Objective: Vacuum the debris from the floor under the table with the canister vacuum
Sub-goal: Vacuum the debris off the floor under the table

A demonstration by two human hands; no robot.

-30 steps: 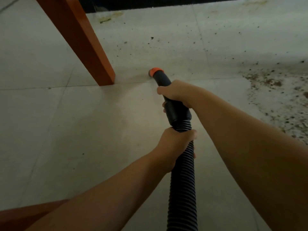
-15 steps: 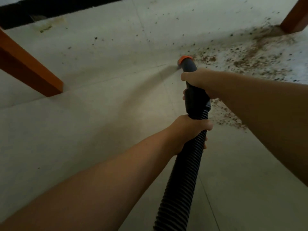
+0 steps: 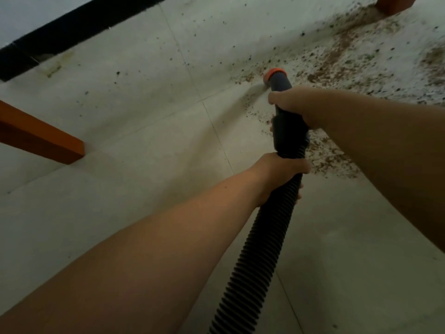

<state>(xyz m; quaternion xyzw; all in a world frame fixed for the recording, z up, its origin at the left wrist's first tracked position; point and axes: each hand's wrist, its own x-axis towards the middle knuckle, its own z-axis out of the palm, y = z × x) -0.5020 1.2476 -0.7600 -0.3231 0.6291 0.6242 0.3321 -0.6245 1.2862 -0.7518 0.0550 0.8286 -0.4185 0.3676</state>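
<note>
A black ribbed vacuum hose (image 3: 262, 249) runs up from the bottom edge to a smooth dark nozzle with an orange tip (image 3: 275, 74). My right hand (image 3: 292, 104) grips the nozzle just behind the tip. My left hand (image 3: 279, 174) grips the hose where the ribs begin. The orange tip sits on the pale tiled floor at the left edge of a wide patch of brown debris (image 3: 342, 56). More brown debris (image 3: 332, 160) lies to the right of the hose, partly hidden by my right forearm. The canister itself is out of view.
An orange wooden table leg (image 3: 41, 138) stands on the floor at the left. A second orange leg (image 3: 395, 3) is at the top right corner, amid the debris. A black baseboard strip (image 3: 79, 27) runs along the far wall. Scattered dark specks dot the tiles.
The nozzle swept right, away from the left table leg, and reached the edge of the debris patch. The view turned right with it, bringing the second leg into sight. Both hands kept their grip.
</note>
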